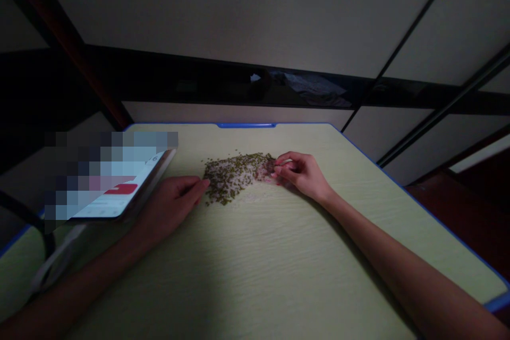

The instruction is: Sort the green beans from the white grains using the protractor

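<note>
A loose heap of small green beans mixed with pale rice grains (235, 175) lies on a light green table (279, 276) with a blue rim. My left hand (171, 204) rests on the table at the heap's left edge, fingers curled together, fingertips touching the outermost beans. My right hand (300, 172) sits at the heap's right end, thumb and fingers pinched together in the grains; what they pinch is too small to make out.
A lit phone (119, 194) stands tilted at the table's left, just beyond my left hand, partly blurred out. A white cable (51, 271) runs off the near left corner. Dark floor and black frame bars surround the table.
</note>
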Demonstrator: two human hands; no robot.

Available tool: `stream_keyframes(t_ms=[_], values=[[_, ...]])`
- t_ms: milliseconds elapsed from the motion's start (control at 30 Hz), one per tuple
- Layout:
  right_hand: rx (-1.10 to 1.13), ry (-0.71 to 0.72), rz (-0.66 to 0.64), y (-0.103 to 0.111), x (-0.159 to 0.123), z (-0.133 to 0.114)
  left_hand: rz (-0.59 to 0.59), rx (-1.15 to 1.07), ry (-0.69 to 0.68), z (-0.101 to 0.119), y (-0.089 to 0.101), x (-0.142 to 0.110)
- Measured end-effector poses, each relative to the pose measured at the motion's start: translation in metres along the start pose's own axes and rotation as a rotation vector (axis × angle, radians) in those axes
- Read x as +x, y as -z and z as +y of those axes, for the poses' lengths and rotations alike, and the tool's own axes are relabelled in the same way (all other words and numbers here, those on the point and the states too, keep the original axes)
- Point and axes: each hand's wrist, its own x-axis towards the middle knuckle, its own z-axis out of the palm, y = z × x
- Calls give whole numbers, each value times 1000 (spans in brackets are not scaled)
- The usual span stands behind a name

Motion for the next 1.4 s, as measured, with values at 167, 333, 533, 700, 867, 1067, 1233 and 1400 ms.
stream_keyframes(t_ms=[167,333,533,700,867,1067,1233,1400], values=[[40,-14,-7,0,0,3,0,10,13,2,1,-1],[36,-18,-29,0,0,0,3,17,10,3,1,-1],[41,-46,-30,0,-1,-3,6,-1,-8,2,1,-1],[77,-27,-22,-2,1,1,13,9,-6,2,0,0],[77,-54,-44,-2,0,0,6,7,-6,1,-1,0],[70,-46,-36,-1,-1,-2,16,4,-1,-1,-1,0],[95,-51,-44,-2,-1,-1,17,6,-15,-1,0,1],[88,-63,-73,-1,-1,-1,22,20,-17,-1,0,1]])
